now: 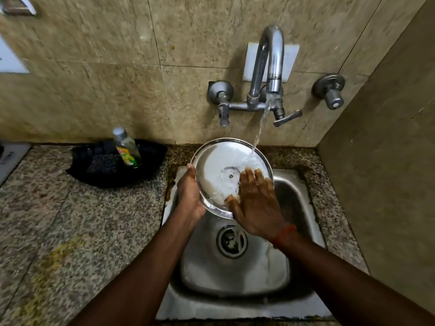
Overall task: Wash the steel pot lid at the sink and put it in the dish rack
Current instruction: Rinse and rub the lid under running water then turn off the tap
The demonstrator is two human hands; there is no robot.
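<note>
The round steel pot lid (pixel 219 161) is held tilted above the steel sink (pixel 235 278), its inner side facing me. Water streams from the tap (pixel 270 62) onto the lid's upper right part. My left hand (pixel 190 196) grips the lid's left rim, thumb over the edge. My right hand (pixel 254 203) lies flat with spread fingers on the lid's lower right surface.
A black basket (pixel 150 161) on the granite counter (pixel 58 220) left of the sink holds a dish-soap bottle (pixel 126 148) and a dark scrubber (pixel 103 162). Two tap valves (pixel 329 90) stick out of the tiled wall. The side wall stands close on the right.
</note>
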